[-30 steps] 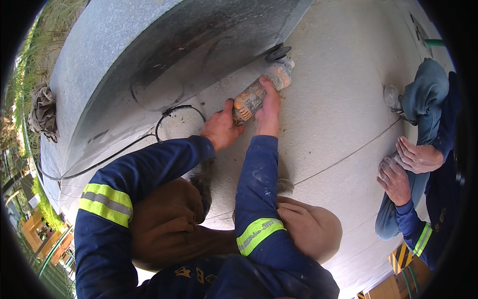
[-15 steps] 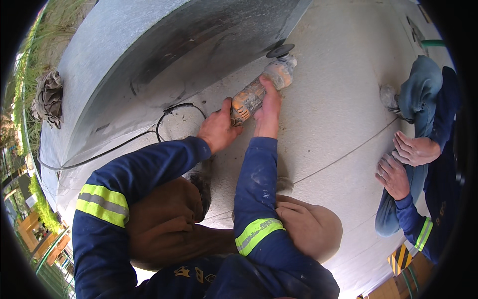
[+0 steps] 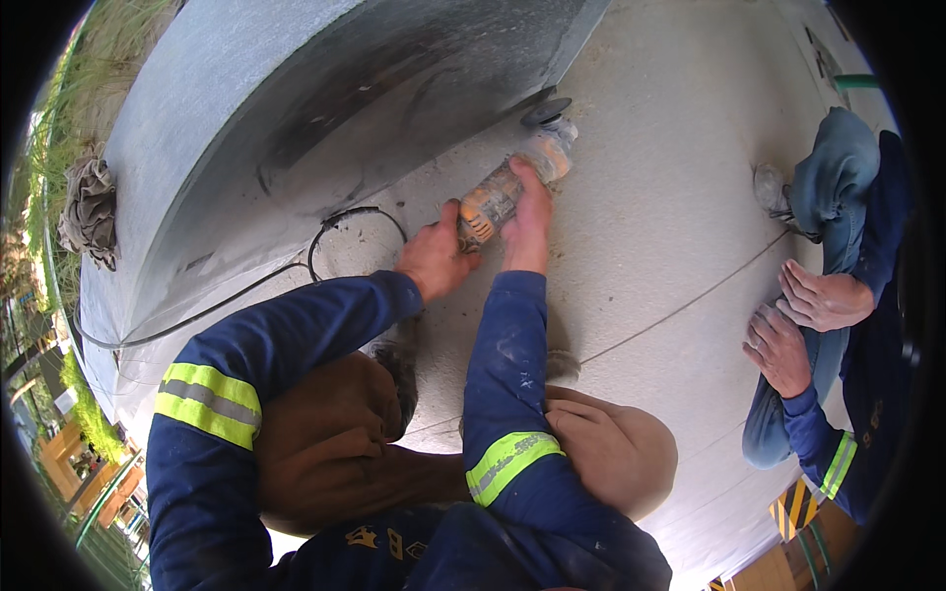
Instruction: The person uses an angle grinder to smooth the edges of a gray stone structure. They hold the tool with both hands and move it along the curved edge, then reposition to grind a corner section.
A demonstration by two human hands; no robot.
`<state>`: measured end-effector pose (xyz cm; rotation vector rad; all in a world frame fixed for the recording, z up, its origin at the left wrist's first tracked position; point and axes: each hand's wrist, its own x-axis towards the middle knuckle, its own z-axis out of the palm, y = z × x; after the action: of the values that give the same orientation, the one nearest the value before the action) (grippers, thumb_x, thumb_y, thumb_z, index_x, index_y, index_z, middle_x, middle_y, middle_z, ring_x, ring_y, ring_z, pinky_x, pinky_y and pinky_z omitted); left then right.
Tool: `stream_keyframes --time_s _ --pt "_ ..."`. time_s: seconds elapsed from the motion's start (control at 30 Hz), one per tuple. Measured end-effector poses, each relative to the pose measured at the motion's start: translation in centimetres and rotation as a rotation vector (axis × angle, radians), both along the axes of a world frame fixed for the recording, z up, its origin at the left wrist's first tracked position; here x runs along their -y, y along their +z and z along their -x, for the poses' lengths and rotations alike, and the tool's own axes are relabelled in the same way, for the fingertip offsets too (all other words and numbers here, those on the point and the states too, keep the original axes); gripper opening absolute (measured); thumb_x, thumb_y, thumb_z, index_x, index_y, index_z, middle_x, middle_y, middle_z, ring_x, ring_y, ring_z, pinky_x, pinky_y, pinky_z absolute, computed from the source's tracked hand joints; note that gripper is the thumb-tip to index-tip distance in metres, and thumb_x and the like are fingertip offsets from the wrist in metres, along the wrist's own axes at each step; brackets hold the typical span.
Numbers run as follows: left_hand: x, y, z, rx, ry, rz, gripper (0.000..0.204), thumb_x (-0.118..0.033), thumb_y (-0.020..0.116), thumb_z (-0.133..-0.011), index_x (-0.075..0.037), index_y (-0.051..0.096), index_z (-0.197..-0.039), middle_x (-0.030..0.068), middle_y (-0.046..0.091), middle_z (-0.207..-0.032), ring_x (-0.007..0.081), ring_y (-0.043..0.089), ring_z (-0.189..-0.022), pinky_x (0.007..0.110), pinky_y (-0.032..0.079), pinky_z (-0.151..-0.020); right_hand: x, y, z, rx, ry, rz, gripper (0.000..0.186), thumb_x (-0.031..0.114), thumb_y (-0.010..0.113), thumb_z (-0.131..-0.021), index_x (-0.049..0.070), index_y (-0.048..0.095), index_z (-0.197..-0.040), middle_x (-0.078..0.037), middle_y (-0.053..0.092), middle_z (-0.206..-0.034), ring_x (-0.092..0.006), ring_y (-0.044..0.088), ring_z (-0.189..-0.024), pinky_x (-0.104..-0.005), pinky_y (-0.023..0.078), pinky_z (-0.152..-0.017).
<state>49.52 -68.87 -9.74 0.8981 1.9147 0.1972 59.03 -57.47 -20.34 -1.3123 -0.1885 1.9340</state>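
Observation:
Both my hands grip a dusty orange and grey angle grinder (image 3: pixel 490 204). My left hand (image 3: pixel 435 256) is closed round its rear end, where the black cable (image 3: pixel 313 246) loops away to the left. Further forward, my right hand (image 3: pixel 530 212) wraps the body, with the thumb on top. At the far end the dark round disc (image 3: pixel 546 111) sits at the foot of the grey wall (image 3: pixel 394 128), by the seam with the pale floor (image 3: pixel 650 227). Whether the disc touches the wall I cannot tell.
On the right a co-worker crouches in jeans (image 3: pixel 833 187), hands (image 3: pixel 778 350) resting before the knees. A crumpled grey-brown cloth (image 3: pixel 89 212) lies on the wall's top at the left. A thin groove (image 3: pixel 690 292) crosses the floor. A striped yellow-black marker (image 3: pixel 793 509) stands lower right.
The grinder's head and disc have shifted slightly left and toward me along the wall's foot. Both hands keep their hold. The co-worker has hardly moved.

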Motion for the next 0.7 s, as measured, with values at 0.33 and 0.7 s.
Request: stream_keyframes --time_s 0.33,0.7 --pt "-0.51 0.12 0.53 0.005 0.002 0.031 0.074 -0.025 0.073 -0.084 -0.006 0.032 -0.142 0.0297 0.067 -0.112 0.0473 0.064 -0.109 0.052 0.050 -0.094 -0.22 -0.32 0.98 0.041 0.007 -0.025 0.034 0.016 0.075 -0.085 -0.001 0.064 -0.113 -0.011 0.066 -0.099 -0.0258 0.067 -0.083 -0.0424 0.058 -0.071" --pt "-0.65 0.13 0.65 -0.008 -0.018 0.019 0.073 -0.025 0.072 -0.084 -0.005 0.031 -0.142 0.0295 0.067 -0.110 0.0466 0.064 -0.108 0.052 0.050 -0.093 -0.55 -0.20 0.81 0.006 0.012 0.005 0.044 0.013 0.074 -0.084 -0.003 0.059 -0.122 -0.014 0.065 -0.107 -0.0280 0.068 -0.090 -0.0434 0.059 -0.074"
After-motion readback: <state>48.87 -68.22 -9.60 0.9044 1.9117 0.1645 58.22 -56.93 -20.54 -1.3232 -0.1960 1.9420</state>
